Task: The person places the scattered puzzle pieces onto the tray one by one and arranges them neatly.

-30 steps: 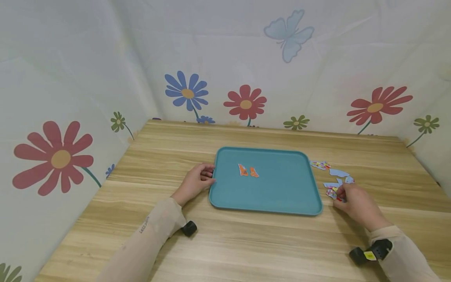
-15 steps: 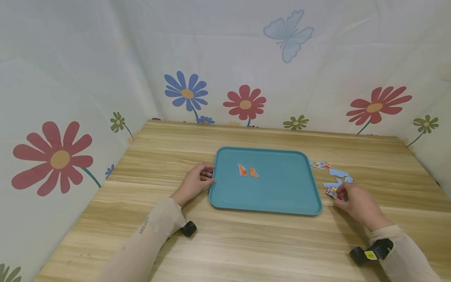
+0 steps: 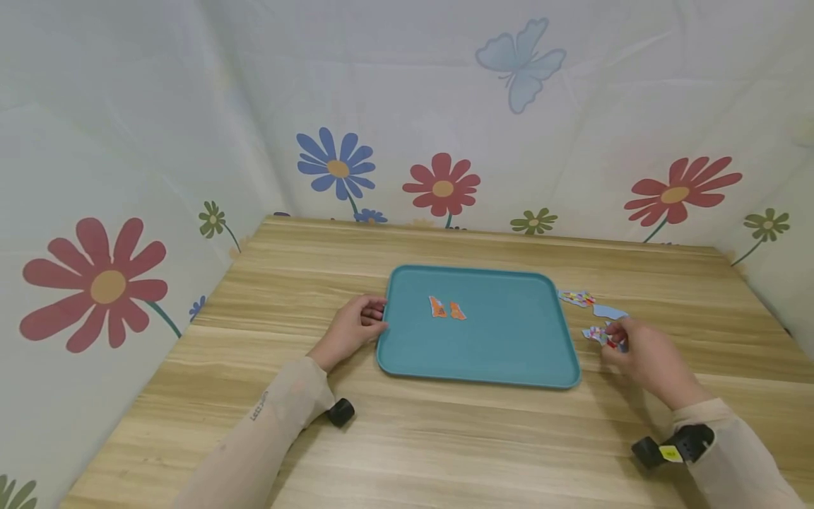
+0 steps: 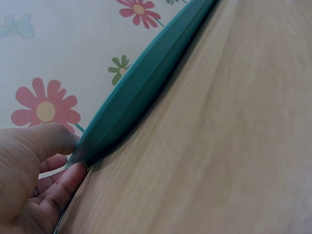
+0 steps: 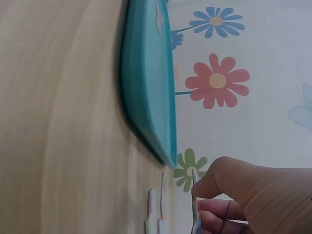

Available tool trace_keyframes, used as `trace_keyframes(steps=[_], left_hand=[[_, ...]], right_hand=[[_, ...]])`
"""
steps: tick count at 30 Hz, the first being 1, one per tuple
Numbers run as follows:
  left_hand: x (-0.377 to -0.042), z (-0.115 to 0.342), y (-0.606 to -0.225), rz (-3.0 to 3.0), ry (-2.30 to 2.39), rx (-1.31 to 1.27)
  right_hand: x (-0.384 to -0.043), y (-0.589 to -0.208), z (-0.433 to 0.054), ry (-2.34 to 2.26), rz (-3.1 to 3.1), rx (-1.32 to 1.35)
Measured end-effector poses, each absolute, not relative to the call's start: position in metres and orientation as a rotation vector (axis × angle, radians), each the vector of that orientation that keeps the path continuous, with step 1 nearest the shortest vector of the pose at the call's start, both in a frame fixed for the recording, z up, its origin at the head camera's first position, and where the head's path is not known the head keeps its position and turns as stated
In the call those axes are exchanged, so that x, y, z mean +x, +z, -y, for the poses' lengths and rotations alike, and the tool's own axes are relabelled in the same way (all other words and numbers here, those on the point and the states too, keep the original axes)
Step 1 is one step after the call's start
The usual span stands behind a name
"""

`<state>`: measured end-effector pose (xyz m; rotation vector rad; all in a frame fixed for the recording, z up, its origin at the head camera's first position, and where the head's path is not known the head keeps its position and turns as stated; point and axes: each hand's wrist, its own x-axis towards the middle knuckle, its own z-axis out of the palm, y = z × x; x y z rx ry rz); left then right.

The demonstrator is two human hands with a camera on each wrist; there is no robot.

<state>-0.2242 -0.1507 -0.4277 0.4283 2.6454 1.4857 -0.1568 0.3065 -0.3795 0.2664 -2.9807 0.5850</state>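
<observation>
Plainly, the right hand [image 3: 650,359] pinches 1 piece [image 5: 196,212] beside the tray [image 3: 486,353].

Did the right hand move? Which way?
Yes, a little: in the head view, the right hand sits slightly higher, closer to the far edge of the table.
</observation>
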Motion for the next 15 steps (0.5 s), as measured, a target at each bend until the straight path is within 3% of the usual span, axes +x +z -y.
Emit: trace_keyframes(steps=[15], left_hand=[[-0.225,0.151,-0.429,-2.657,1.479,0.415]], right_hand=[[-0.167,-0.353,-0.284,0.537,2.935,0.346]])
